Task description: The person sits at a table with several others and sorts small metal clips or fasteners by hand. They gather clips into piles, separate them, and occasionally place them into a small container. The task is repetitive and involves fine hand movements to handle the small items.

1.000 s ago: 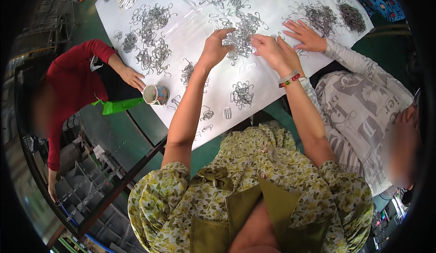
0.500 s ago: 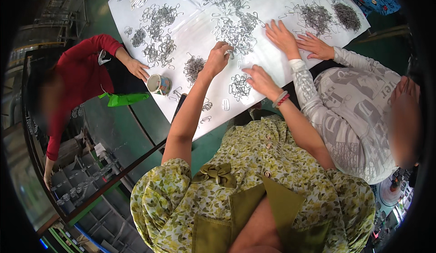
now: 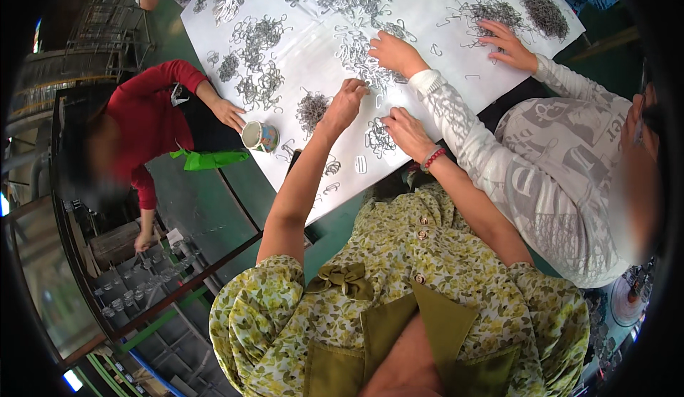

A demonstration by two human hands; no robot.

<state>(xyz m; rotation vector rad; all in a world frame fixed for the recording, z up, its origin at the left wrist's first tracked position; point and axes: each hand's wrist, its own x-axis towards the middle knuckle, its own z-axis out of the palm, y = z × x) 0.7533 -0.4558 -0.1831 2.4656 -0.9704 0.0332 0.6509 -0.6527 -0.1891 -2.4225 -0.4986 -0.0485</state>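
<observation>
Bent wire hooks lie in heaps on a white sheet-covered table. My left hand [image 3: 345, 107] is closed in a pinch at the near end of the long middle heap of hooks [image 3: 360, 58]; whatever sits between its fingertips is too small to make out. A smaller dark heap of hooks [image 3: 311, 110] lies just left of it. My right hand [image 3: 408, 132], with a red bead bracelet [image 3: 433, 157] at the wrist, has its fingers curled beside a small pile of hooks [image 3: 378, 137]. I cannot make out what those fingers hold.
A co-worker in grey and white [image 3: 548, 147] reaches in from the right, one hand at the middle heap. Another in red [image 3: 153, 105] touches a patterned cup [image 3: 261, 137] at the table's left edge. Dense dark heaps [image 3: 546, 17] lie far right.
My right hand has drawn its extended fingers in beside the small pile. The neighbour's nearer hand has moved left onto the middle heap. The person in red has shifted the lower arm.
</observation>
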